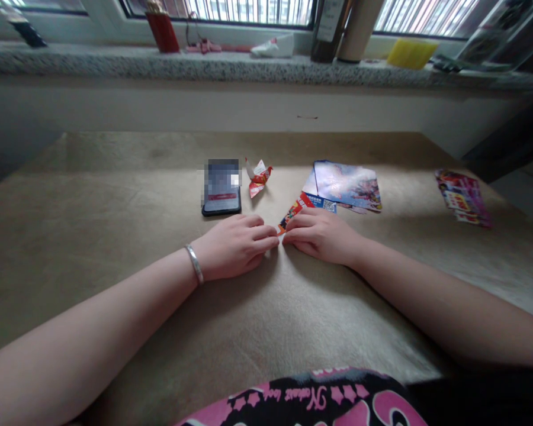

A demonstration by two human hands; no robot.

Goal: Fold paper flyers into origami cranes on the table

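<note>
A folded piece of printed paper (295, 208), red and orange with a blue part bearing a QR code, lies on the table between my hands. My right hand (322, 235) is closed on its lower side, fingers bent and covering part of it. My left hand (242, 244), with a silver bracelet at the wrist, pinches the paper's lower tip; its fingertips hide the exact grip. The two hands' fingertips almost meet. Just beyond my left hand stands a red and white folded paper crane (260, 179), beside a phone (222, 188) with a lit, partly blurred screen.
Glossy picture sheets (349, 184) lie stacked beyond my right hand. Farther right rest several purple and red printed packets (462, 198). Behind the table (128, 236), a granite windowsill (231, 66) carries a red container (162, 29), bottles and a yellow block (411, 53).
</note>
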